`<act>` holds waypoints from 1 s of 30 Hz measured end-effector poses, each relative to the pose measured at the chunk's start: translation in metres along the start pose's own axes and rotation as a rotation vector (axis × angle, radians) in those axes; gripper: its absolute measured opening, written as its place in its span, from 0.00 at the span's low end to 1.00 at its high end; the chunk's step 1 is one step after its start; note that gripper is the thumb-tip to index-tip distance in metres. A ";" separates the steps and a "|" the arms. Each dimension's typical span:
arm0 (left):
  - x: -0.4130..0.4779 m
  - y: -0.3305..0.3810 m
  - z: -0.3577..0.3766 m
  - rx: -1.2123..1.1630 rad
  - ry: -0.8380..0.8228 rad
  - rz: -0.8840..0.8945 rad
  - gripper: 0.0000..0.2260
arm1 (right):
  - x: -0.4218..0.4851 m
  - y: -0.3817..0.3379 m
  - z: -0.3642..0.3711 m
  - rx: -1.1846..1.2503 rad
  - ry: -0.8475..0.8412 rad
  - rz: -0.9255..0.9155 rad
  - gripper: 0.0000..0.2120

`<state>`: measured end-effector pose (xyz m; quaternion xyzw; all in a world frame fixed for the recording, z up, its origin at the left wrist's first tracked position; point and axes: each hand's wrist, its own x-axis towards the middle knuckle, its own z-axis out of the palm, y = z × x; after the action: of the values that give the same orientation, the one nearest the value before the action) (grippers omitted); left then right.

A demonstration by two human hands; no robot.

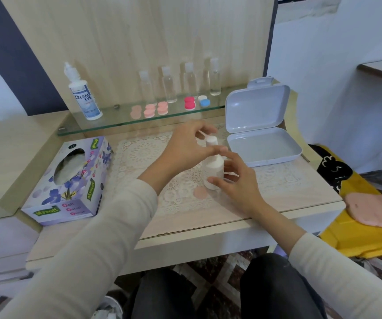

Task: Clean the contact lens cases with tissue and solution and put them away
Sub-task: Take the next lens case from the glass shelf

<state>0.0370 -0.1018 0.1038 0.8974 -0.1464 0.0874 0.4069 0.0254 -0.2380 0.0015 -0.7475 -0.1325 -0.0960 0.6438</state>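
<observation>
A right hand (238, 178) grips a small white bottle (213, 171) standing upright on the lace mat (139, 153), while the left hand (185, 146) pinches its cap; fingers hide part of it. A blurred peach lens case (200, 192) lies just beside it. A tissue box (70, 180) sits to the left and an open storage box (263, 148) to the right. Behind, more lens cases (189, 103) and a solution bottle (85, 97) line the glass shelf (116, 120).

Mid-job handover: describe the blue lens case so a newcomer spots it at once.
Find the glass shelf against the wooden back panel. The blue lens case ends its row of cases, nearest the open pale box. It alone has blue and white caps; the other cases are pink or red.
</observation>
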 end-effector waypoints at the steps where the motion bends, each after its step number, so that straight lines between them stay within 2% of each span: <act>1: 0.001 0.000 0.001 -0.002 0.028 -0.002 0.14 | 0.000 0.000 0.000 0.008 -0.002 0.002 0.27; 4: 0.002 0.001 0.002 -0.008 0.005 0.013 0.10 | 0.000 0.000 0.000 0.004 0.004 -0.012 0.27; 9: 0.001 0.004 -0.005 0.057 -0.203 0.054 0.13 | 0.000 -0.001 0.000 -0.008 0.005 -0.020 0.26; 12: 0.002 0.003 -0.001 0.128 -0.076 0.042 0.17 | 0.000 0.000 0.000 -0.006 0.003 -0.011 0.26; 14: 0.003 0.004 0.000 0.112 0.026 0.018 0.14 | 0.000 0.000 0.000 -0.007 0.005 -0.005 0.26; 17: 0.005 0.005 -0.002 0.082 -0.026 0.029 0.09 | 0.001 0.000 0.000 -0.003 0.004 -0.008 0.27; 21: 0.005 0.005 -0.009 0.012 -0.158 0.035 0.12 | 0.000 0.001 0.000 -0.003 -0.001 0.001 0.27; 26: 0.006 0.004 -0.003 0.054 0.014 0.002 0.10 | -0.001 -0.002 0.000 -0.006 0.001 -0.010 0.27; 28: 0.007 0.004 -0.004 0.064 -0.027 0.011 0.06 | -0.001 -0.002 -0.001 -0.010 -0.002 -0.009 0.27; 30: 0.009 0.004 -0.008 0.063 -0.098 0.021 0.07 | -0.001 -0.002 -0.001 -0.015 -0.003 -0.004 0.26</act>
<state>0.0438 -0.0997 0.1138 0.9113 -0.1726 0.0523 0.3701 0.0238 -0.2383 0.0028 -0.7521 -0.1342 -0.0973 0.6378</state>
